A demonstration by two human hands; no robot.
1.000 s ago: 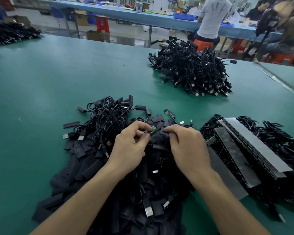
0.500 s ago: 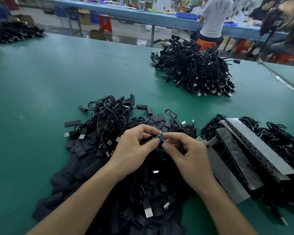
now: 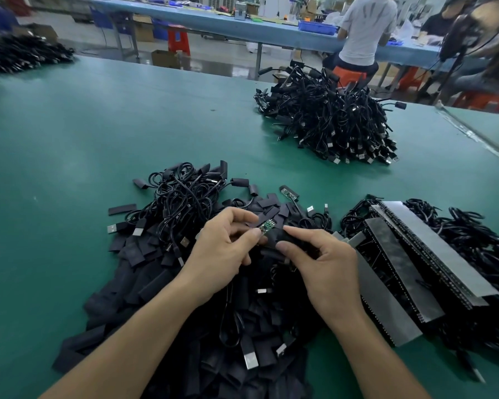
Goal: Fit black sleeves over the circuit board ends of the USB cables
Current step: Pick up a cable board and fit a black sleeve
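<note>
Since the circuit board (image 3: 267,226) looks light, stiff and fragile, the left hand (image 3: 222,250) pinches its cable end, while the grip of the right hand (image 3: 324,267) is clamped on a soft, floppy black sleeve (image 3: 284,241).

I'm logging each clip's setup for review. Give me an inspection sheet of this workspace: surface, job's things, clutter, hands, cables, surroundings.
Surface: green table, with one work area in front of the person.
Job's things: circuit board is bare, not yet in the sleeve; loose sleeves are heaped near the person.
Clutter: grey taped strips stacked at the right; spare board lying on the heap.
Grippers: left hand pinches the circuit board; right hand pinches the sleeve close to the board's tip.
Cables: cable tangle behind the hands; far pile at back right; another pile at far left.
Surroundings: seated person at a blue bench; red stool.
</note>
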